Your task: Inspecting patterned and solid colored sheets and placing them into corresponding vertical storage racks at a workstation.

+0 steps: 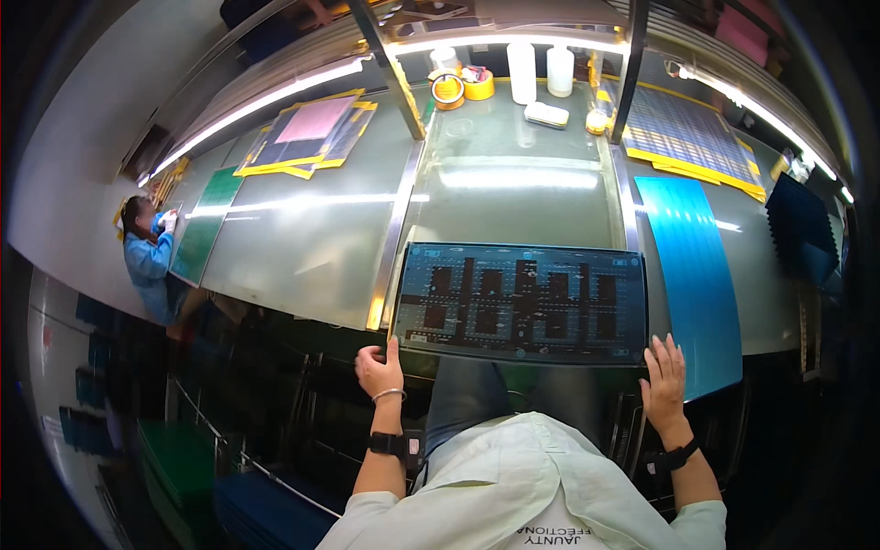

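Note:
A dark blue-black rectangular circuit panel [525, 302] with rows of fine markings lies at the near edge of the glass-topped table, its near side overhanging toward me. At its near left corner, my left hand [379, 371] has curled fingers, with the thumb up against the panel's edge. My right hand [665, 380] is beside the near right corner. Its fingers are stretched out and slightly apart, and the fingertips are close to the panel's edge; whether they touch it I cannot tell.
A long blue sheet [694, 284] lies right of the panel. Yellow-edged panels [683, 128] and a yellow-edged stack [307, 133] rest farther back. White bottles [522, 73] and tape rolls [448, 92] stand behind. A person in blue [149, 261] works at far left, near a green sheet [206, 225].

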Available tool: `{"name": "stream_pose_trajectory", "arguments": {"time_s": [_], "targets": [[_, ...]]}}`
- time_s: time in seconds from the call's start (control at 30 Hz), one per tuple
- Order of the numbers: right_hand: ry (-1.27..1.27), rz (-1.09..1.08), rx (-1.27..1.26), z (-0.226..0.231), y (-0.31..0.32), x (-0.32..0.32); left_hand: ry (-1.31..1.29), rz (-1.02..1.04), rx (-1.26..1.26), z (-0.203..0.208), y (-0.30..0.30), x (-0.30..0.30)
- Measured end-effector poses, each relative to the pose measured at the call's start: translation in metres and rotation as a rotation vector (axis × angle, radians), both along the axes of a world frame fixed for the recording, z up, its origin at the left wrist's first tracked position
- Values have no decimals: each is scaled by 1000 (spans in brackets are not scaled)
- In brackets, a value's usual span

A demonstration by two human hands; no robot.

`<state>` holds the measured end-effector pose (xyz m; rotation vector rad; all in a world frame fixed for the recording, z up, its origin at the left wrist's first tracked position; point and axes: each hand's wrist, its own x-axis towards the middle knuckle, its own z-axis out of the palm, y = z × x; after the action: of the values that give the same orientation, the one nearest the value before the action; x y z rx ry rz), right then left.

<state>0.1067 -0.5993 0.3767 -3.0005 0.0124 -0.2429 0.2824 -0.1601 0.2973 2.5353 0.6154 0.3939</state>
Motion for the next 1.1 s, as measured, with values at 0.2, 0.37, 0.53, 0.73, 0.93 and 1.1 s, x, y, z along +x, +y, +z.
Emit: {"name": "stream_pose_trajectory", "arguments": {"time_s": [0.2, 0.37, 0.53, 0.73, 0.93, 1.1], "targets": [[-74, -5, 109, -6, -14, 30, 111, 14, -1054, -7, 6, 21], [-369, 96, 5, 43, -21, 53, -174, -120, -967, 84, 5, 55], [-512, -148, 728, 99, -45, 99, -459, -630, -1020, 205, -21, 104], [-197, -310, 1017, 41, -71, 158, -171, -1151, 10, 151, -99, 89], [-689, -495, 20, -2, -147, 60, 122, -992, 409, 53, -106, 52], [-928, -1416, 501, -57, -172, -78, 20, -915, 389, 42, -109, 16]]}}
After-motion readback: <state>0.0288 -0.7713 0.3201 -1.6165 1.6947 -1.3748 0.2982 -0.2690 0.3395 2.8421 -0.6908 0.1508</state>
